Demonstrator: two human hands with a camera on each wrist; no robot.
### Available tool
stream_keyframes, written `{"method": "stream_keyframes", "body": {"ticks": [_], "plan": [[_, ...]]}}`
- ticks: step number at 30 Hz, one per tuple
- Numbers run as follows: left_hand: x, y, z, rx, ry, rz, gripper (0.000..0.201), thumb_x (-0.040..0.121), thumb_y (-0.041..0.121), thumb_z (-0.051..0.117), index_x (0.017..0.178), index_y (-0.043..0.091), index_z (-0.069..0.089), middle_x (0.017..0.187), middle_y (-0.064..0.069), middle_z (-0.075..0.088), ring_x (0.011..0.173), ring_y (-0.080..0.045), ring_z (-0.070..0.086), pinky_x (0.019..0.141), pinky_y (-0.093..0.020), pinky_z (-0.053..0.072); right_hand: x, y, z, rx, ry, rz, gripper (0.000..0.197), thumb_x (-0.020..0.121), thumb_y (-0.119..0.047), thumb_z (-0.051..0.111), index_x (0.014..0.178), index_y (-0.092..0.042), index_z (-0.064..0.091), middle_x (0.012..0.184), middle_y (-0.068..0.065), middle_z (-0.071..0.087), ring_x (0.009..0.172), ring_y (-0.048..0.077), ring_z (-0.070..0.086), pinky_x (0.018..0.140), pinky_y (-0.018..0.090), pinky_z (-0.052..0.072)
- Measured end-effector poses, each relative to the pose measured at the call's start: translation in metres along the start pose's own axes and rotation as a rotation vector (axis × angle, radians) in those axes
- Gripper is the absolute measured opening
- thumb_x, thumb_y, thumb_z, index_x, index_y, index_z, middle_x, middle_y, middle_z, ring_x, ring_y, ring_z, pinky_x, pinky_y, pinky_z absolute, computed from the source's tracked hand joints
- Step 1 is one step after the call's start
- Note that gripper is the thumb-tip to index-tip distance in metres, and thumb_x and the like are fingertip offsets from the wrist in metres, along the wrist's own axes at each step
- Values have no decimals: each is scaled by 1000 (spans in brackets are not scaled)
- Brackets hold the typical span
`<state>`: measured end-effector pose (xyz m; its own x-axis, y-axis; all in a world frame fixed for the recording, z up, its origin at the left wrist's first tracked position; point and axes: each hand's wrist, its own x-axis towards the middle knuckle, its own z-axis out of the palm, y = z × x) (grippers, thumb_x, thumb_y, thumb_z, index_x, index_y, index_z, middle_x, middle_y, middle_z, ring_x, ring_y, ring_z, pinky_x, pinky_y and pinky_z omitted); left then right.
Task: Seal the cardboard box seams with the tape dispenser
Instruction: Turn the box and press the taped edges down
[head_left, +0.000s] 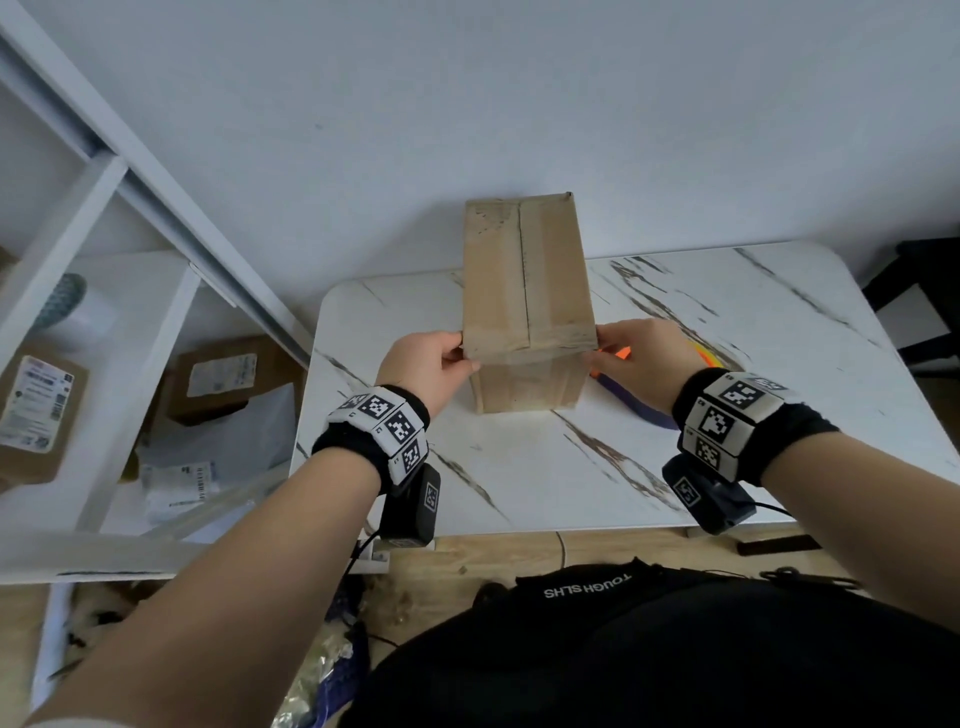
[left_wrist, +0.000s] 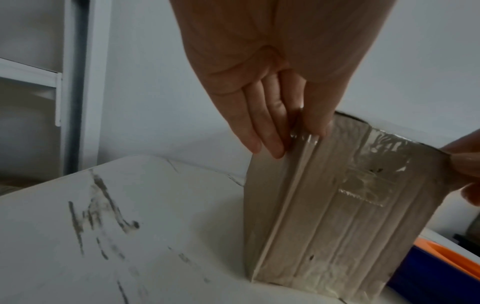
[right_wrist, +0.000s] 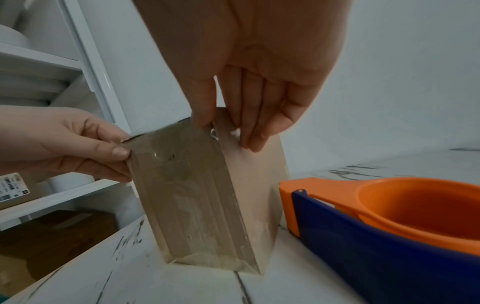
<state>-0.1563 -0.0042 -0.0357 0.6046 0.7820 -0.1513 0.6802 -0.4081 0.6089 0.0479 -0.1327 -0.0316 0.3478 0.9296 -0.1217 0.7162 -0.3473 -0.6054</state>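
A tall cardboard box (head_left: 524, 301) stands upright on the marble table (head_left: 519, 467), with shiny clear tape along its top seam and over the near edge. My left hand (head_left: 457, 353) pinches the box's near left top corner; in the left wrist view the left hand (left_wrist: 298, 142) has its thumb on the front face of the box (left_wrist: 324, 216) and its fingers on the side. My right hand (head_left: 602, 348) pinches the near right top corner, as the right hand (right_wrist: 226, 133) shows on the box (right_wrist: 192, 195). The orange and blue tape dispenser (right_wrist: 389, 222) lies on the table right of the box, untouched.
A white shelf unit (head_left: 104, 312) at the left holds labelled parcels (head_left: 36, 410). The wall runs close behind the box. A dark chair (head_left: 924, 291) stands past the table's right end. Bare marble lies in front of the box.
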Motion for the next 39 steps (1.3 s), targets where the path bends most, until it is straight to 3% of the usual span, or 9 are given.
{"method": "stream_keyframes", "body": {"ticks": [8,11,14,19,24,28,33,35,39], "plan": [[2,-5,4,-24,7,-3,26,83,27,64,108,21,68,97,1,73,92,-16,66,90,-35,51,1,0,4,6,34,14,24,88,-25,59,107,-21,72,95,0,74,87,16,64,83,33,52],[5,-11,1,-24,-36,0,62,71,41,73,128,27,52,114,1,66,100,-15,63,93,-38,50,3,0,-1,32,-48,51,39,78,-35,67,116,-24,67,101,-2,71,93,14,62,84,28,49],[2,-10,-3,59,-29,52,85,68,52,72,141,31,34,135,2,48,117,-12,52,101,-38,44,5,-2,-2,142,19,105,67,74,-42,73,133,-20,50,111,-7,63,98,12,59,86,26,45],[2,-7,-7,81,70,142,41,91,39,52,131,29,52,138,-1,47,128,-12,42,107,-26,30,7,-8,-1,165,121,26,49,82,-32,68,129,-24,54,112,0,64,96,14,59,89,33,49],[5,-7,-4,124,83,140,38,90,35,56,128,30,55,136,1,49,126,-13,44,98,-20,29,8,-4,4,15,109,-19,41,84,-30,66,124,-23,61,112,5,63,91,15,56,81,25,41],[5,-10,0,217,118,177,40,87,35,60,127,29,57,137,0,49,125,-18,46,100,-27,36,7,-3,12,-90,187,-88,37,85,-30,65,120,-22,64,107,4,65,80,20,58,72,27,43],[7,-11,3,277,188,301,37,80,25,70,115,15,67,134,-10,55,120,-31,52,96,-39,44,11,1,18,-300,285,-300,27,79,-27,66,99,-11,72,77,10,69,71,32,64,57,30,50],[9,-12,4,291,200,346,37,77,21,73,113,11,68,129,-11,59,116,-32,56,96,-40,45,10,1,15,-364,294,-316,26,76,-30,66,92,-10,72,81,13,69,72,34,65,60,36,53],[11,-12,6,288,207,333,37,77,20,73,112,10,68,127,-10,61,116,-29,58,98,-35,42,7,-17,16,-478,265,-397,30,68,-31,73,91,-11,72,109,16,68,100,39,62,80,47,50]]}}
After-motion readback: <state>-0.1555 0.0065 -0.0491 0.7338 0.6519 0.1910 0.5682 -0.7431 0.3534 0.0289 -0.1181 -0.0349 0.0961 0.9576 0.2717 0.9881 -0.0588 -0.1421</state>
